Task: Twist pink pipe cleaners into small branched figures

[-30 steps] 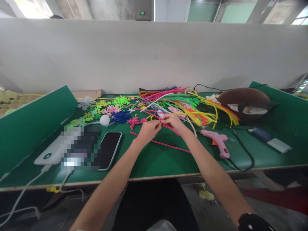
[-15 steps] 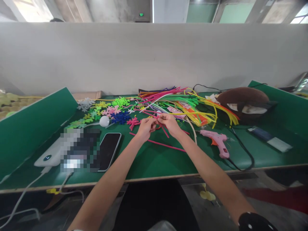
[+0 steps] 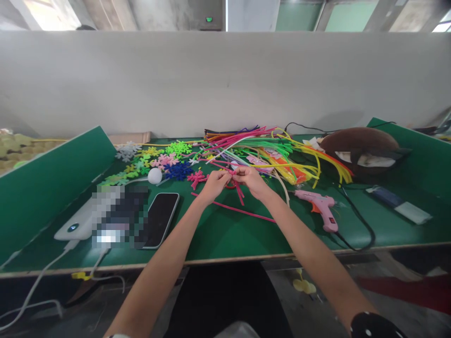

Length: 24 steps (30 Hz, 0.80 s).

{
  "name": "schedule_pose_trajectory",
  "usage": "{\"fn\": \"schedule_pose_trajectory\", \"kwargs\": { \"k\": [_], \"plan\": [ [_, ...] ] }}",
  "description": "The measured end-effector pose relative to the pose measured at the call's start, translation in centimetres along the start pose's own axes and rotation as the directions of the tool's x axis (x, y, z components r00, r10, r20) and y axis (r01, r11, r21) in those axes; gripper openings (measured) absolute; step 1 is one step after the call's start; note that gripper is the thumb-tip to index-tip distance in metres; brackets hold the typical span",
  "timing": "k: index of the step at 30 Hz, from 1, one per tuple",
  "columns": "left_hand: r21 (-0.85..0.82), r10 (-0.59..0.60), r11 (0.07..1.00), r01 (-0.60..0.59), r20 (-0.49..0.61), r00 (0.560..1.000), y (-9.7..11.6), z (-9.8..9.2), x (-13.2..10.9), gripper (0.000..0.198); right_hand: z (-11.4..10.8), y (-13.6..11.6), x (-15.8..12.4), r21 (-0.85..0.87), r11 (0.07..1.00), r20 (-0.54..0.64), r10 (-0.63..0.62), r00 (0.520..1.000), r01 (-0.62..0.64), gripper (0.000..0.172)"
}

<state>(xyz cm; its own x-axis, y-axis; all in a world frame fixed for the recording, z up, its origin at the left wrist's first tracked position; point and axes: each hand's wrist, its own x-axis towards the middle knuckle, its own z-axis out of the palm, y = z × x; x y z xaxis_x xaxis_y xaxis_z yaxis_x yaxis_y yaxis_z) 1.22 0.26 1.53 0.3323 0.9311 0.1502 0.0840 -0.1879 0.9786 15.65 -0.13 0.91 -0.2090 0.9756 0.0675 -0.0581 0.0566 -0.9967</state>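
Note:
My left hand (image 3: 216, 184) and my right hand (image 3: 252, 182) meet over the middle of the bench, fingertips pinched together. Between them they hold pink pipe cleaners (image 3: 240, 192), whose loose ends point down toward me. Fingers cover the spot where the strands join. Below the hands, a single pink pipe cleaner (image 3: 246, 213) lies across the green surface. A small branched pink piece (image 3: 197, 178) rests just left of my left hand. Behind my hands spreads a pile of pipe cleaners (image 3: 243, 138) in many colours.
Snowflake-like pipe cleaner shapes (image 3: 179, 171) lie at the left, beside a white ball (image 3: 154, 176). A phone (image 3: 161, 219) and a white power bank (image 3: 75, 223) with cables are nearer. At the right are a pink glue gun (image 3: 320, 205), its black cord and a brown plush object (image 3: 359, 143).
The held pink strands have swung: their free ends now hang closer together and point more steeply toward me. Both hands stay pinched at nearly the same place. The view has shifted slightly.

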Motion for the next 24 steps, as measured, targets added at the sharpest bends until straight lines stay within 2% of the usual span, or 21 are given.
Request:
{"fn": "schedule_pose_trajectory", "kwargs": {
  "k": [4,7,11,16,24],
  "plan": [
    [-0.191,-0.108,0.976,0.105,-0.003,0.994,-0.1,0.3,0.2,0.027,1.1,0.4,0.1,-0.027,0.995,-0.116,-0.101,0.988,0.099,0.018],
    [-0.243,-0.132,0.962,0.127,-0.002,0.991,-0.2,0.3,0.1,0.028,1.5,0.3,0.0,-0.042,0.988,-0.160,-0.155,0.975,0.150,0.017],
    [-0.095,-0.028,0.995,0.022,-0.064,0.998,-0.1,0.2,-0.1,0.026,0.8,0.2,-0.1,0.010,0.996,-0.068,-0.084,0.994,0.085,0.023],
    [0.014,0.024,1.000,-0.023,-0.065,0.998,-0.3,0.0,0.0,0.018,0.0,0.2,0.0,0.081,0.996,-0.060,-0.021,0.998,0.026,0.027],
    [0.109,0.078,0.991,-0.071,-0.065,0.995,-1.1,-0.3,0.4,0.019,0.6,0.0,-0.1,-0.109,0.988,-0.070,-0.113,0.991,0.105,0.017]
  ]
}}
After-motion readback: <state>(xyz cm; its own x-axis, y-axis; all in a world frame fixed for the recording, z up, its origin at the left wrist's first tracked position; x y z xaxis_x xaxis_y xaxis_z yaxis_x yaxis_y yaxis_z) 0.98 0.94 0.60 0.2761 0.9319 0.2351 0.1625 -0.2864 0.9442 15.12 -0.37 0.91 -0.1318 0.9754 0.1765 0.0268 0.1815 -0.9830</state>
